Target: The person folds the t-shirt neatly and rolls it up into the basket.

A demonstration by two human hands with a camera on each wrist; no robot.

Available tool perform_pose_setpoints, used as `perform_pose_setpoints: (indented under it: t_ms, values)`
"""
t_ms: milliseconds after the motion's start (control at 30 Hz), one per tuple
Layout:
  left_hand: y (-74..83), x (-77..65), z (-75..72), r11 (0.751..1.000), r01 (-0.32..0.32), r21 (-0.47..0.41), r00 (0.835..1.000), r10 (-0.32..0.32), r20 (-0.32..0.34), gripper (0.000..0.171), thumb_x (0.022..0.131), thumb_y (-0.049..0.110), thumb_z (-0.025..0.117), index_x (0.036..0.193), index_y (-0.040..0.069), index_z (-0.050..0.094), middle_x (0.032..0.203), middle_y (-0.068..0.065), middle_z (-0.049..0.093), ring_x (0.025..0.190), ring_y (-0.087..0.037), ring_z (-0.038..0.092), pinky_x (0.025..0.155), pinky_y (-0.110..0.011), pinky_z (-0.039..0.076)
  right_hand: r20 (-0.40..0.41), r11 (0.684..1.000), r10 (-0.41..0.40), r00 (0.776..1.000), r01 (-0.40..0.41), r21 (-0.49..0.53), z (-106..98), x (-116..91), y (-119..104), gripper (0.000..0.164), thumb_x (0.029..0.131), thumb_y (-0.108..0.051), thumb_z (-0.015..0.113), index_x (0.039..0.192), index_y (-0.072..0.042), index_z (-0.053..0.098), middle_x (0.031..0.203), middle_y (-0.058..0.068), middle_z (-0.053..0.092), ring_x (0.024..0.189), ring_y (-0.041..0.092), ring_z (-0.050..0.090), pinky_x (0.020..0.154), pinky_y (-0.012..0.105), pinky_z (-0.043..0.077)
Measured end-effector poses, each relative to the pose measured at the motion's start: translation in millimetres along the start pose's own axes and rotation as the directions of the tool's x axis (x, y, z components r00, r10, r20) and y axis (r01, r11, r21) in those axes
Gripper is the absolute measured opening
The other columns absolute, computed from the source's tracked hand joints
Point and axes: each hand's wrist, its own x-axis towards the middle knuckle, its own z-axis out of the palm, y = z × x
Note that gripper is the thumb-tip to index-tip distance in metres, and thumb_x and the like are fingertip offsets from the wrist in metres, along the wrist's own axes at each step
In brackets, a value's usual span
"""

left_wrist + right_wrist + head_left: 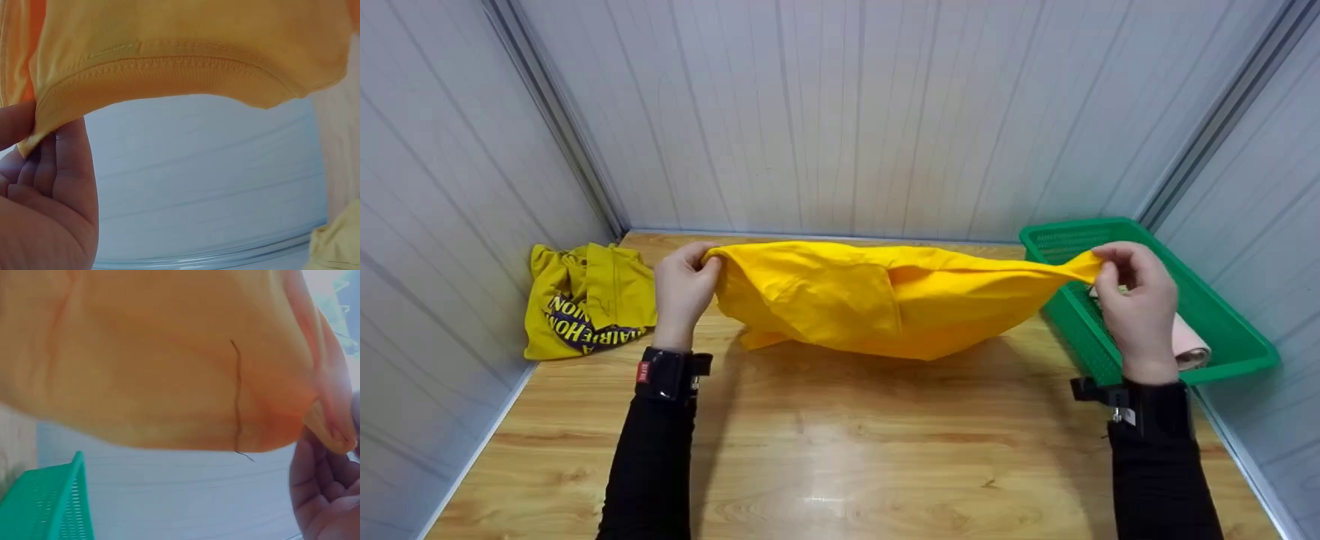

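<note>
A bright yellow shirt [825, 300] is stretched sideways between my two hands, its lower folds hanging over the wooden table. My left hand [685, 289] pinches one upper corner between thumb and fingers. In the left wrist view, that hand [53, 185] grips the end of a curved ribbed band [169, 79] on the shirt. At the other end, my right hand [1140, 304] pinches a gathered corner in front of the green basket. A dark loose thread [238, 399] runs down the cloth in the right wrist view, near the right hand [329, 486].
A crumpled mustard-yellow garment [585, 300] with dark lettering lies at the left wall. The green plastic basket [1234, 367] stands at the right, holding a rolled pale pink cloth [1190, 346]. Panelled walls [825, 112] enclose the wooden tabletop [840, 442] on three sides.
</note>
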Motion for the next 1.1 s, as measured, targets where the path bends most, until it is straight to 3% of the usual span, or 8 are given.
perform_pose_setpoints:
  t_ms: [267,533,600,733,833,900,1000,1100]
  values:
    - [24.2,-7.1,-18.3,0.995,-0.062,-0.084,0.997,0.058,-0.045,0.017,0.091,0.000,0.062,0.102,-0.001,0.076,0.090,-0.012,0.070,0.069,-0.015,0.052,0.058,-0.018,0.042,-0.244,0.977,-0.116,0.963,0.155,0.147,-4.0,0.9,-15.5,0.020,0.091,0.007,0.048,0.098,0.016,0.065,0.097,-0.010,0.061,0.076,0.007,0.051,0.070,0.019,0.039]
    - [48.5,-15.0,-32.6,0.976,-0.163,-0.144,0.983,0.148,-0.110,0.016,0.093,-0.002,0.061,0.101,-0.003,0.074,0.092,-0.011,0.070,0.066,-0.015,0.051,0.058,-0.018,0.044,-0.541,0.915,-0.140,0.830,0.317,0.250,-4.8,4.3,-48.7,0.018,0.087,0.010,0.046,0.081,0.017,0.061,0.083,0.008,0.061,0.071,0.010,0.050,0.068,0.019,0.038]
    - [53.1,-14.8,-34.3,0.971,-0.197,-0.137,0.977,0.182,-0.116,0.015,0.092,-0.003,0.061,0.100,-0.004,0.074,0.091,-0.012,0.070,0.065,-0.016,0.051,0.058,-0.019,0.043,-0.560,0.910,-0.137,0.817,0.328,0.254,-6.4,7.5,-51.6,0.018,0.087,0.010,0.046,0.079,0.016,0.060,0.082,0.008,0.060,0.070,0.010,0.049,0.068,0.019,0.038]
    - [55.5,-7.6,-32.1,0.977,-0.210,-0.038,0.976,0.207,-0.074,0.014,0.092,-0.001,0.062,0.098,-0.004,0.074,0.090,-0.013,0.070,0.067,-0.019,0.051,0.059,-0.021,0.042,-0.457,0.952,-0.136,0.879,0.243,0.185,-7.6,14.9,-41.5,0.020,0.089,0.009,0.045,0.085,0.017,0.062,0.086,-0.006,0.059,0.073,0.008,0.048,0.069,0.020,0.036]
    - [51.7,5.3,-25.4,0.981,-0.176,0.080,0.984,0.177,-0.006,0.015,0.094,0.005,0.062,0.099,-0.002,0.074,0.092,-0.014,0.070,0.072,-0.022,0.055,0.065,-0.026,0.044,-0.289,0.992,-0.067,0.955,0.096,0.085,-3.4,22.7,-18.9,0.022,0.093,0.005,0.046,0.093,0.013,0.066,0.090,-0.014,0.056,0.075,0.005,0.044,0.070,0.020,0.033]
    - [48.5,17.6,-18.5,0.979,-0.150,0.136,0.989,0.146,0.037,0.018,0.095,0.008,0.060,0.100,-0.001,0.074,0.094,-0.015,0.071,0.076,-0.025,0.057,0.068,-0.031,0.044,-0.171,1.000,0.019,0.985,-0.018,0.010,2.6,30.1,-4.0,0.024,0.095,-0.001,0.046,0.098,0.008,0.068,0.092,-0.012,0.058,0.076,0.006,0.045,0.070,0.020,0.033]
    - [45.8,39.0,-6.9,0.986,-0.063,0.155,0.994,0.047,0.103,0.021,0.096,0.011,0.057,0.101,0.000,0.074,0.096,-0.015,0.070,0.078,-0.025,0.059,0.069,-0.031,0.046,-0.006,0.983,0.169,0.986,-0.169,-0.078,13.2,44.9,12.0,0.027,0.099,-0.010,0.045,0.106,0.001,0.069,0.099,-0.003,0.061,0.078,0.011,0.046,0.068,0.020,0.037]
    - [47.8,64.6,4.3,0.993,0.064,0.095,0.986,-0.077,0.147,0.022,0.097,0.010,0.054,0.102,-0.001,0.072,0.098,-0.015,0.068,0.078,-0.022,0.058,0.066,-0.028,0.049,0.123,0.951,0.305,0.944,-0.295,-0.096,23.5,66.4,20.1,0.030,0.102,-0.017,0.042,0.114,-0.003,0.066,0.109,0.004,0.059,0.085,0.014,0.049,0.069,0.020,0.044]
